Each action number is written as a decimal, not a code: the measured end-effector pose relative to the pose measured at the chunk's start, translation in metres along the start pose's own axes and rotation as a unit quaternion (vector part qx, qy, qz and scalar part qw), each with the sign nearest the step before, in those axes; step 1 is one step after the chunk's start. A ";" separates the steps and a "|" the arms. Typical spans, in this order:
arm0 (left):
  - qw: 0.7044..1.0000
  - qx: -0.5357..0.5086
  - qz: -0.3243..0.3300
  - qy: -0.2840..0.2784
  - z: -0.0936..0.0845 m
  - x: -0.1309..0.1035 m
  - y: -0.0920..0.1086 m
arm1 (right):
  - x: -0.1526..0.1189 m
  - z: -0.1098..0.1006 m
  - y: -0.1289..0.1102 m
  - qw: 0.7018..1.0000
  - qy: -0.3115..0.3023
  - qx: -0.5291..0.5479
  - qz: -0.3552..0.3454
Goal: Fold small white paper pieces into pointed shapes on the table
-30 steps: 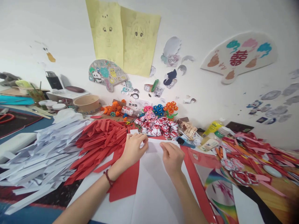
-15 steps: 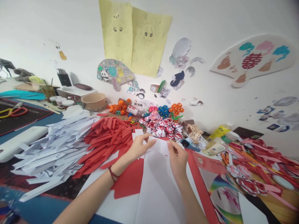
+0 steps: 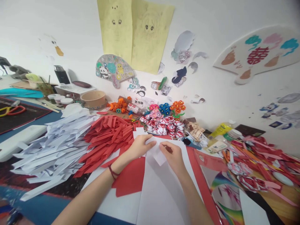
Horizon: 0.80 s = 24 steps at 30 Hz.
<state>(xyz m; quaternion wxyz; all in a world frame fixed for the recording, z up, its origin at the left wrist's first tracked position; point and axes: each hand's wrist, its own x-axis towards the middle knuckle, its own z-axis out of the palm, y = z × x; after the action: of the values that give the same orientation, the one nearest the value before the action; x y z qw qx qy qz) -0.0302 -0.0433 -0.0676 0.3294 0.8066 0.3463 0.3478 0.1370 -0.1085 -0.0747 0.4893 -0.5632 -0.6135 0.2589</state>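
Note:
A small white paper piece [image 3: 159, 155] is held between my two hands, above larger white sheets [image 3: 161, 193]. My left hand [image 3: 140, 146] pinches its upper left part between thumb and fingers. My right hand [image 3: 172, 154] has its thumb and index finger closed on the paper's right side. Below my left forearm lies red paper [image 3: 131, 179]. A few small white pieces [image 3: 140, 131] rest just behind my left hand.
Piles of folded white strips [image 3: 56, 147] and red strips [image 3: 110, 137] lie to the left. Red-and-white paper flowers [image 3: 164, 126] stand behind my hands. Bottles [image 3: 220, 129], a blue watch [image 3: 191, 143] and coloured ribbons [image 3: 269, 156] are on the right. Scissors [image 3: 14, 110] lie far left.
My right hand has moved left, closer to my left hand. The small paper has turned, and one corner now points down toward me. The view has shifted slightly.

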 end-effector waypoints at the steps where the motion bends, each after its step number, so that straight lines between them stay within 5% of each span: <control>1: 1.000 -0.001 0.002 -0.008 0.000 -0.001 0.001 | 0.000 -0.001 -0.001 1.000 -0.007 0.003 0.002; 11: 1.000 -0.022 -0.008 -0.014 0.006 -0.005 0.012 | 0.001 -0.004 -0.003 0.997 -0.050 0.049 0.025; 18: 0.995 -0.019 -0.034 0.096 0.008 -0.005 0.012 | 0.000 -0.006 -0.006 0.998 -0.055 0.006 0.009; 24: 0.980 -0.022 -0.061 0.189 -0.008 -0.001 -0.001 | -0.002 -0.005 -0.002 0.996 -0.057 -0.066 -0.019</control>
<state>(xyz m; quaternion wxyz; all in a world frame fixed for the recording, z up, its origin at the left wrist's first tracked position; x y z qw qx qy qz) -0.0372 -0.0415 -0.0642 0.2962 0.6964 0.4432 0.4806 0.1407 -0.1120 -0.0715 0.4200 -0.5671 -0.6668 0.2397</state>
